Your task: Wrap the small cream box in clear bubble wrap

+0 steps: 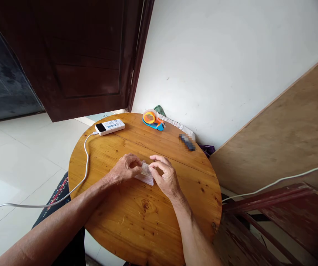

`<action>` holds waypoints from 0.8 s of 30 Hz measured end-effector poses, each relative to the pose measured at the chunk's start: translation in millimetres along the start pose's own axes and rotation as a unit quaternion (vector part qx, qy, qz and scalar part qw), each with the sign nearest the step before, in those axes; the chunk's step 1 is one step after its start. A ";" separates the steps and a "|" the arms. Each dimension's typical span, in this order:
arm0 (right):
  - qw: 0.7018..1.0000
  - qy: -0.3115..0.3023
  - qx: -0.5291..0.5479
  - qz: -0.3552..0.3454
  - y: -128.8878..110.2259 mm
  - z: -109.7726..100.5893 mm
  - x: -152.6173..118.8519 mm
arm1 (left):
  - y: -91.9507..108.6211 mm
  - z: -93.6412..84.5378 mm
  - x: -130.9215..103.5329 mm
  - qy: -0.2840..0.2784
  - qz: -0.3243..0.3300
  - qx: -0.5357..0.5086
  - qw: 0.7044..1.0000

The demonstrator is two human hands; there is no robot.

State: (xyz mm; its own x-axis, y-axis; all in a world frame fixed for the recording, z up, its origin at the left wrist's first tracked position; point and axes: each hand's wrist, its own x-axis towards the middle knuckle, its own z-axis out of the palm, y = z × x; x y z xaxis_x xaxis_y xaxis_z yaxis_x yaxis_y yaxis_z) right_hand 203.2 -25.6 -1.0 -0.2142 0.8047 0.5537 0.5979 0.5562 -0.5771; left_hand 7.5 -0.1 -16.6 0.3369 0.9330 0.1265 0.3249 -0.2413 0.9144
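Observation:
A small whitish, see-through plastic packet [146, 178] lies near the middle of the round wooden table [136, 236]. Inside or on top of it is a pale piece [145, 169] with faint marks, too small to read. My left hand [125, 168] has its thumb and fingers closed at the packet's left edge. From the other side, my right hand [166, 177] pinches the upper right part between thumb and forefinger, its other fingers raised and curved. The fingertips hide part of the packet.
A white device [110, 127] with a dark screen stands at the table's far left; its white cable [86, 159] runs off the left edge. Toward the back are a blue-orange tape dispenser [153, 120], a printed strip [174, 122] and a blurred dark object [187, 142]. A wall borders the back.

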 end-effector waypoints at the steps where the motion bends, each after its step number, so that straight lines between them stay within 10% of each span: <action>1: 1.000 0.016 0.013 0.009 0.0 0.8 0.3 | -0.2 0.5 -0.1 0.000 -0.001 0.005 1.000; 6: 0.992 0.075 0.080 0.066 2.4 -5.5 2.0 | -2.4 3.6 -3.2 -0.010 0.008 0.002 1.000; 14: 0.932 0.189 0.212 0.223 20.8 -16.1 5.2 | 7.2 0.0 -13.0 -0.179 0.014 -0.115 0.977; 24: 0.878 0.234 0.283 0.305 33.1 -13.5 8.4 | 16.1 -5.7 -9.9 -0.160 -0.041 -0.162 0.973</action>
State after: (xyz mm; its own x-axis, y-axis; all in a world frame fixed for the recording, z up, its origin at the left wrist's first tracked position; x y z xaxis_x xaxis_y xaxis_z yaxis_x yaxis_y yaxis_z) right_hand 231.6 -3.2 -7.4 0.4336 0.8891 0.1465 -0.0178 0.1710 -0.9851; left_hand 4.4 -11.8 -0.9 0.5958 0.8025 -0.0310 0.0849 -0.0245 0.9961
